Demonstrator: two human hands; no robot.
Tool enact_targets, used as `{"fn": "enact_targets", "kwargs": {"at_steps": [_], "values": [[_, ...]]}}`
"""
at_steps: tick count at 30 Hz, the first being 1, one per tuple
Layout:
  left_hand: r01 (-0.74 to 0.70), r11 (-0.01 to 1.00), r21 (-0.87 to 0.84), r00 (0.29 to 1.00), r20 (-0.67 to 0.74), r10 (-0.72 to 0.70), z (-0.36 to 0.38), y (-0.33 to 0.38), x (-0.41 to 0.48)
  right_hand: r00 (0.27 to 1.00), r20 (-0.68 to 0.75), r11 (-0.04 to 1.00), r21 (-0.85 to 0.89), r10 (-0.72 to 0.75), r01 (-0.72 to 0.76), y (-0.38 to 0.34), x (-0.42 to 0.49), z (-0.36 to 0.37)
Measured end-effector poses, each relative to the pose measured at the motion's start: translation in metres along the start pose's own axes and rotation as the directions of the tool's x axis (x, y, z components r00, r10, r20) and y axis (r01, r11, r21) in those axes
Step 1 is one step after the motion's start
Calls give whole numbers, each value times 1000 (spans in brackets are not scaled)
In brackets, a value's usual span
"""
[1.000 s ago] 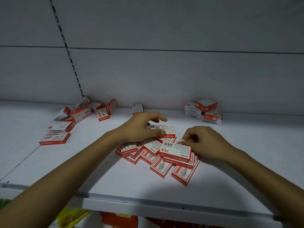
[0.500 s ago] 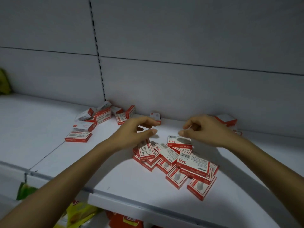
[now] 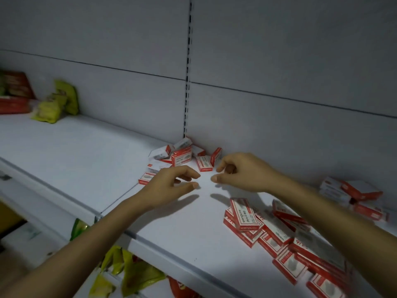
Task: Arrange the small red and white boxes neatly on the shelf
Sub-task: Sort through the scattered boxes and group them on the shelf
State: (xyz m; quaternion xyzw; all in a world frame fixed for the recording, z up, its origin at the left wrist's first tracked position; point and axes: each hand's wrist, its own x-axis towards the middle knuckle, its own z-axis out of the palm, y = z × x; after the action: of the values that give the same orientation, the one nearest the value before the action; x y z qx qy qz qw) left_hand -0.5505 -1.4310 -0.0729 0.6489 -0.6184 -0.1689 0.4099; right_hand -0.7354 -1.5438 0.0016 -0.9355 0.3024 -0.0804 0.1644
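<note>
Head view looks down on a white shelf backed by pale grey panels, with a slotted upright running down the join between two panels. Light is dim and the edges of the picture are blurred.

Both hands hover over a bare patch of shelf, fingertips facing each other and close but apart. On the left hand the grip is half open, fingers curled, holding nothing. On the right hand the grip is likewise loose and empty, thumb and forefinger pointing left.

Small red and white boxes lie in three loose groups. A corner cluster sits against the back panel at the foot of the upright, just behind the hands, some boxes on edge and some flat. A larger heap spreads under the right forearm towards the front lip, boxes overlapping at odd angles. A few more boxes are piled at the far right near the back panel.

Far left on the shelf stand yellow-green packets and red packs. Below the front lip, more yellow-green packets show on a lower level.
</note>
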Motion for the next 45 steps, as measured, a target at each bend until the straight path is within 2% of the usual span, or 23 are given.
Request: {"fn": "enact_targets", "kwargs": {"at_steps": [6, 9, 12, 15, 18, 21, 25, 27, 29, 32, 36, 40, 45], "values": [[41, 996, 78, 999, -38, -38, -40, -44, -15, 995, 76, 996, -51, -65, 69, -32, 46, 28], [53, 980, 193, 997, -63, -42, -57, -66, -15, 992, 113, 993, -91, -64, 74, -43, 62, 43], [43, 939, 340, 999, -20, -38, -66, -83, -10, 990, 133, 987, -144, -53, 72, -48, 75, 53], [10, 937, 350, 1000, 15, -16, -72, -95, -6, 987, 158, 980, -193, -21, 52, -51, 84, 59], [-36, 949, 315, 999, 49, 22, -76, -98, -2, 987, 158, 972, -234, 5, 33, -52, 90, 62], [-25, 971, 237, 998, 66, 9, -72, -101, -1, 992, 126, 965, -263, 23, 11, -58, 97, 66], [-6, 985, 173, 999, 39, -1, -69, -102, -3, 1000, 26, 958, -286, 2, 6, -72, 108, 75], [-2, 992, 129, 1000, -17, 4, -72, -101, -6, 1000, -20, 954, -300, -13, 6, -79, 113, 79], [33, 999, -8, 989, -145, -34, -76, -100, -9, 996, -81, 953, -302, -30, 4, -84, 117, 81], [88, 961, -261, 936, -307, -169, -84, -99, -8, 988, -149, 970, -242, -34, -4, -89, 125, 86], [109, 858, -502, 925, -265, -273, -90, -100, -8, 995, -97, 981, -191, 13, -32, -92, 138, 96], [121, 863, -491, 929, -252, -273, -90, -101, -9, 999, -30, 975, -221, -27, 20, -94, 146, 110], [123, 892, -436, 931, -260, -256, -87, -106, -8, 1000, 2, 955, -298, 16, -15, -98, 143, 118]]}}
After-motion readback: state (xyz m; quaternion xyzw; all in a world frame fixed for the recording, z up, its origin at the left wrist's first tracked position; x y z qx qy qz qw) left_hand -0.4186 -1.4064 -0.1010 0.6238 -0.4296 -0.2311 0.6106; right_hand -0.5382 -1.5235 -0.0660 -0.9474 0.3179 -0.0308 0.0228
